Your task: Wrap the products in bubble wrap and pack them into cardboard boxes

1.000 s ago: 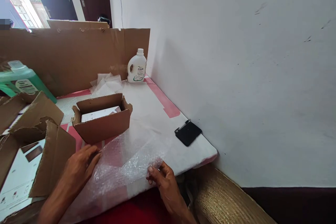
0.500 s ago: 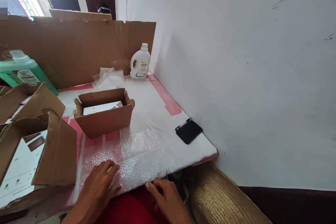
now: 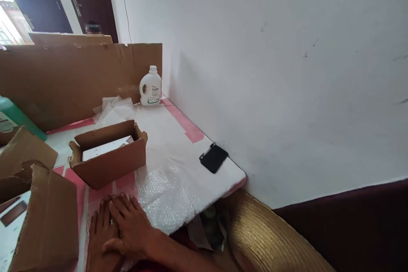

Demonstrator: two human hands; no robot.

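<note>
A clear bubble wrap sheet lies flat on the white and pink table, at its near edge. My right hand lies flat on the sheet's left part with its fingers stretched out. It overlaps my left hand, which also lies flat underneath with fingers extended. Neither hand holds anything. Just beyond the fingers stands a small open cardboard box with a white item inside.
A larger torn cardboard box stands at the left. A cardboard sheet walls the back. A white bottle, crumpled tissue, a green bottle and a black flat object sit on the table. A woven straw item lies below its right corner.
The bubble wrap, lifted a second ago, now lies flat on the table. My right hand has moved left onto the sheet and over my left hand. The view has shifted right.
</note>
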